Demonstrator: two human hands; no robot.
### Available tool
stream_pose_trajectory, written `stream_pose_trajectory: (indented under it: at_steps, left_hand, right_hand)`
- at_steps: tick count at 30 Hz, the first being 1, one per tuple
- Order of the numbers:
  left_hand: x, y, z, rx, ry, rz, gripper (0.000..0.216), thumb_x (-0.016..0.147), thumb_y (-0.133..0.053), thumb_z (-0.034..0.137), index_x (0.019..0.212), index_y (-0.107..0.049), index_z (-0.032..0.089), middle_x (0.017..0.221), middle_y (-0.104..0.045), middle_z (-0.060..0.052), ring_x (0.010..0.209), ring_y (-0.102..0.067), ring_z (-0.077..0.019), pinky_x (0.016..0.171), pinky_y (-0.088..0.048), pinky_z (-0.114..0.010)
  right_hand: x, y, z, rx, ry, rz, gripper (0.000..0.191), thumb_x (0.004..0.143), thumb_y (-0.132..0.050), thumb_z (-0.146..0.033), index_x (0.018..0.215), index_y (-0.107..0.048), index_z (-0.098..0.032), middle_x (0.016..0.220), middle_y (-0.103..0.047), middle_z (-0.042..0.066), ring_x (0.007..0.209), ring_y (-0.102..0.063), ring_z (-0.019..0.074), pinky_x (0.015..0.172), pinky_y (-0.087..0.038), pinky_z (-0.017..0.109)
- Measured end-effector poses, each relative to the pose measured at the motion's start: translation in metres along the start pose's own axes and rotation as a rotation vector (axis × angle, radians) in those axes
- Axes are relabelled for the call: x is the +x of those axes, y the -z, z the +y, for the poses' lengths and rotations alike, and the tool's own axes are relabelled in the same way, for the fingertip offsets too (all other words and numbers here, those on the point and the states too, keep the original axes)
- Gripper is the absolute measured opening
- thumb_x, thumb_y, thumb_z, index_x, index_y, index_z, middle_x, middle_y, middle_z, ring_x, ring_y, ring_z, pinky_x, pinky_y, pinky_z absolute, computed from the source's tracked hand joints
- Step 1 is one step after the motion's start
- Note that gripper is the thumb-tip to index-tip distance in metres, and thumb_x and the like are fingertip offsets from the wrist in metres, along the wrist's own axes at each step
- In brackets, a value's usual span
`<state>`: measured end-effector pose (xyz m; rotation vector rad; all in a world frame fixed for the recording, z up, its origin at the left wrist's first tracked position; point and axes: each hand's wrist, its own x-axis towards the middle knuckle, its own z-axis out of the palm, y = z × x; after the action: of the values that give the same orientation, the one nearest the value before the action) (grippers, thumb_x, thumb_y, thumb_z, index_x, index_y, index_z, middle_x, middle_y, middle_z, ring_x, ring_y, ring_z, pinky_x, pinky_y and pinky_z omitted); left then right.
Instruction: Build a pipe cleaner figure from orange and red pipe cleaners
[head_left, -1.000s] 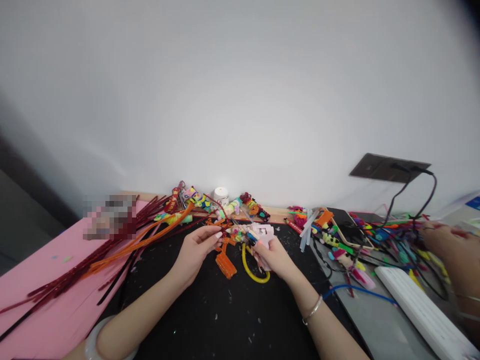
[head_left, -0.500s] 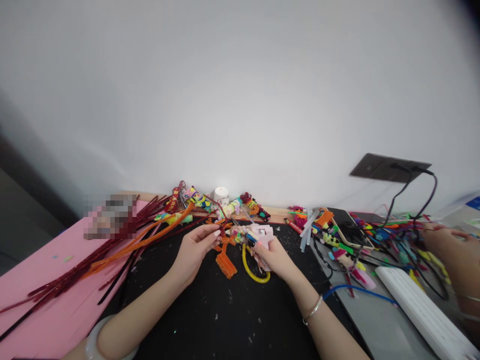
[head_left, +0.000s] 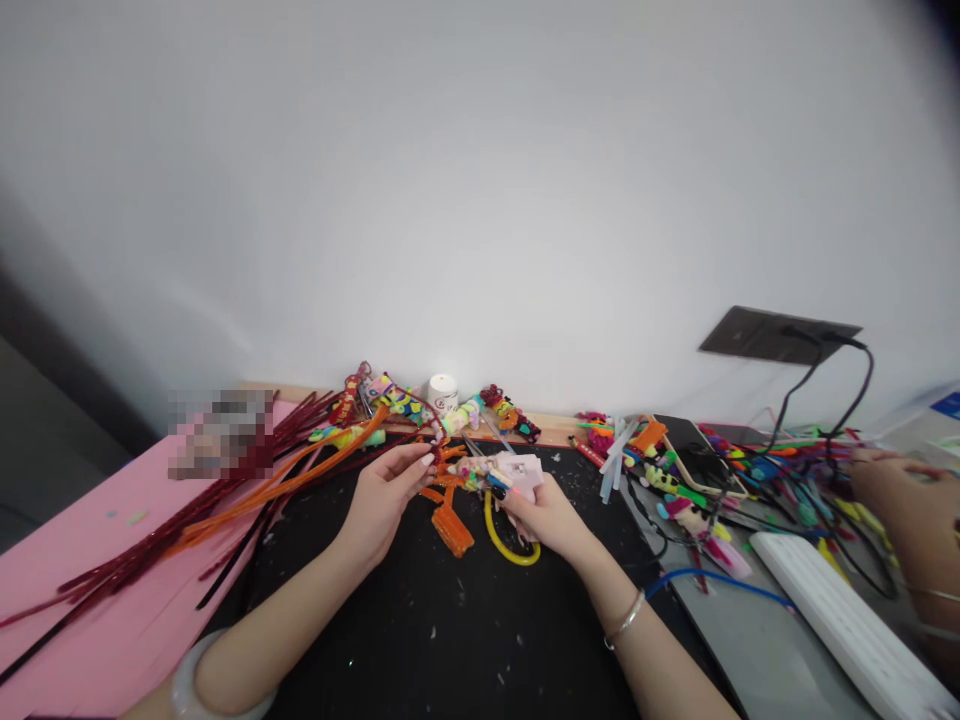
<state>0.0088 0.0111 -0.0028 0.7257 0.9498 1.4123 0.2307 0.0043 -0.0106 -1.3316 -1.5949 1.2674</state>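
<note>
My left hand (head_left: 390, 495) is closed, thumb and fingertips pinching a dark red pipe cleaner (head_left: 437, 425) that curves up and back from them. My right hand (head_left: 544, 510) is wrapped round a pale pink glue gun (head_left: 521, 472), its front end pointing left toward the left fingertips. Colourful small bits by the gun's front partly hide what lies there. Below and between the hands, an orange fuzzy piece (head_left: 453, 530) rests on the black mat (head_left: 450, 640). A yellow loop of cord or tube (head_left: 504, 550) lies under my right hand.
Dark red pipe cleaners (head_left: 172, 510) and orange ones (head_left: 285, 483) spread over the pink surface (head_left: 67, 590) at left. A white cup-like container (head_left: 443, 393) stands by the wall. A phone (head_left: 697, 455), a white power strip (head_left: 847, 620) and another person's hand (head_left: 892, 490) are at right.
My left hand has shifted slightly left, and the dark red pipe cleaner now bows in a higher curve. My right hand has barely moved with the glue gun.
</note>
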Motion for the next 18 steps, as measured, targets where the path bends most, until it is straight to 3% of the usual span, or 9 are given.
stream_pose_trajectory:
  at_steps: [12, 18]
  left_hand:
    - [-0.0006, -0.0010, 0.0022, 0.047, -0.014, 0.019, 0.038, 0.055, -0.089, 0.033, 0.085, -0.076, 0.015, 0.077, -0.071, -0.003, 0.069, -0.065, -0.0150, 0.075, -0.054, -0.031]
    - [0.0003, -0.0004, 0.0016, 0.011, 0.002, 0.007, 0.037, 0.055, -0.089, 0.031, 0.085, -0.076, 0.015, 0.075, -0.071, -0.002, 0.068, -0.064, -0.0129, 0.073, -0.054, -0.027]
  right_hand:
    - [0.0032, 0.0008, 0.0014, 0.032, 0.020, 0.109, 0.024, 0.072, -0.066, -0.036, 0.064, -0.050, -0.020, 0.043, -0.047, -0.007, 0.037, -0.040, 0.0077, 0.038, -0.031, 0.020]
    - [0.0057, 0.0026, 0.0005, 0.048, 0.039, 0.174, 0.022, 0.071, -0.066, -0.037, 0.069, -0.052, -0.020, 0.044, -0.048, -0.007, 0.038, -0.040, 0.0087, 0.037, -0.030, 0.021]
